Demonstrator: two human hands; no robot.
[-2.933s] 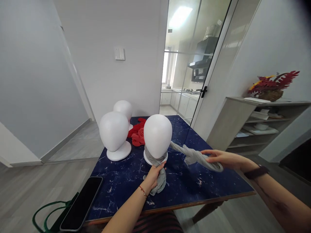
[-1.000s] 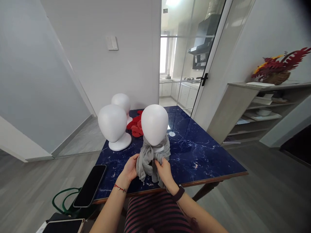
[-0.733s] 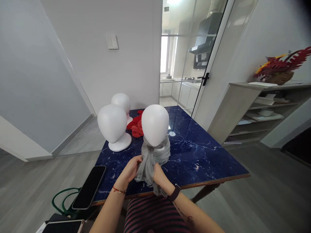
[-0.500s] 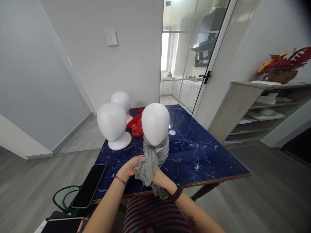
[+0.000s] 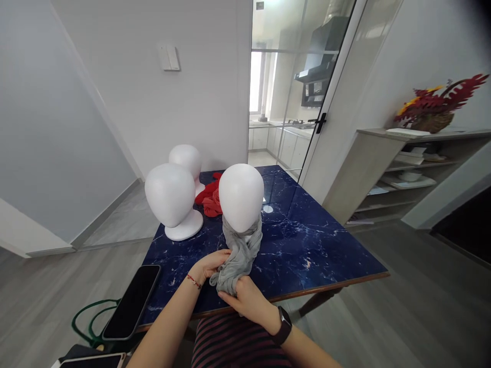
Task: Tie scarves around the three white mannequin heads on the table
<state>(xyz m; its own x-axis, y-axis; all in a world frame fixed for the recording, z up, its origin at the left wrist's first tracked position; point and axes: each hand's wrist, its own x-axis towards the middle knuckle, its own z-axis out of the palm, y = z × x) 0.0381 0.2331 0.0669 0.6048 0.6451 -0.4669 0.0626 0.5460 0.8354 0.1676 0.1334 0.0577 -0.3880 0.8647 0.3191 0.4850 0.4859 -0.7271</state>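
A grey scarf (image 5: pixel 238 251) is wrapped round the neck of the nearest white mannequin head (image 5: pixel 241 197) on the blue marble table (image 5: pixel 310 240). Its two ends hang together down the front. My left hand (image 5: pixel 209 266) pinches the scarf from the left, fingers closed on the cloth. My right hand (image 5: pixel 247 299) grips the bunched lower end near the table's front edge. Both hands meet just below the head's base.
Two more white mannequin heads (image 5: pixel 170 199) (image 5: pixel 186 160) stand at the left, with a red cloth (image 5: pixel 209 199) behind. A black phone (image 5: pixel 132 300) lies at the table's left front corner. A glass door (image 5: pixel 307 102) and a shelf unit (image 5: pixel 402 168) are to the right.
The scarf, earlier stretched out sideways by my right hand, now circles the head's neck. Both hands have come together in front, and my right hand moved from under the ends to gripping them.
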